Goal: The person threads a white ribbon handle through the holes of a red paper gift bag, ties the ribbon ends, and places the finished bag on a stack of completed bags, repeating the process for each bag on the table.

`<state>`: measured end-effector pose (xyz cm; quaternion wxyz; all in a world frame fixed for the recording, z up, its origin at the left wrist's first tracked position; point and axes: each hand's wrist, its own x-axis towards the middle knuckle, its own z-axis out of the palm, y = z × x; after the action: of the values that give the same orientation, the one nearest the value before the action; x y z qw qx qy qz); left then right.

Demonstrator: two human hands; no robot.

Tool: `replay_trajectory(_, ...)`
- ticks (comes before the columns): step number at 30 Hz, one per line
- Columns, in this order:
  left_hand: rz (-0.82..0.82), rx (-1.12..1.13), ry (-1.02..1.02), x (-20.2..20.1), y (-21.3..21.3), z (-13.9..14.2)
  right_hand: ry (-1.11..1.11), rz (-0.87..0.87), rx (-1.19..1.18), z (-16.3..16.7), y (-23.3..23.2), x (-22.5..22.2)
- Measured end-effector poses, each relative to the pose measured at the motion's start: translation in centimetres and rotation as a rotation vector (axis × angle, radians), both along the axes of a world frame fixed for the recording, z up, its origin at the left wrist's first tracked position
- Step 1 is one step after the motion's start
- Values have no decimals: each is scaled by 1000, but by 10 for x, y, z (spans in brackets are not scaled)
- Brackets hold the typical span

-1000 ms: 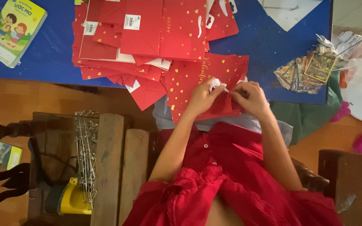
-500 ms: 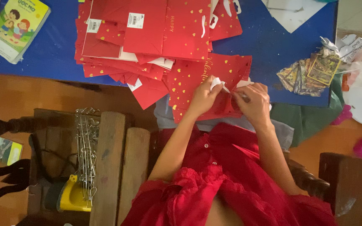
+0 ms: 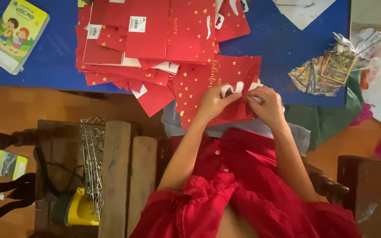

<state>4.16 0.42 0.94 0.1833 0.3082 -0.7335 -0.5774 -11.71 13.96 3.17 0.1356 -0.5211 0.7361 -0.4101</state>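
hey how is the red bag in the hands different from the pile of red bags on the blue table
The red bag sits alone at the table edge, gripped by both hands, a white handle raised. The pile of red bags lies untouched, flat and overlapping, further up the blue table. Both are red with gold hearts.

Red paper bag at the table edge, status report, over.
Left hand and right hand both pinching the white ribbon handle. Red paper bag flat, overhanging the blue table. Red bag stack beside it, nothing blocking.
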Motion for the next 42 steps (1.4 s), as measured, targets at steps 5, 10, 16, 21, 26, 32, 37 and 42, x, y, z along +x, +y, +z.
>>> replay_trajectory(5, 77, -78, 34, -3, 0, 1, -66, -6, 50, -2, 0, -1)
replay_trajectory(10, 191, 160, 186, -4, 0, -15, -157, -12, 43, -3, -1, -2)
replay_trajectory(16, 353, 399, 322, -7, -9, -21, -240, -32, 36, -6, 0, -4)
replay_trajectory(21, 461, 438, 499, 2, -12, -18, -286, -94, 46, -5, -3, -1)
replay_trajectory(26, 421, 317, 548, -2, 2, -8, -275, -99, 25, 3, -7, 6)
replay_trajectory(32, 523, 207, 536, 5, 14, 22, -236, -126, 88, 9, -9, 3)
replay_trajectory(37, 457, 46, 684, 18, 13, 64, -218, -118, 64, 8, -10, 2)
replay_trajectory(42, 417, 113, 689, 32, 25, 99, -231, -126, 75, 6, -9, 2)
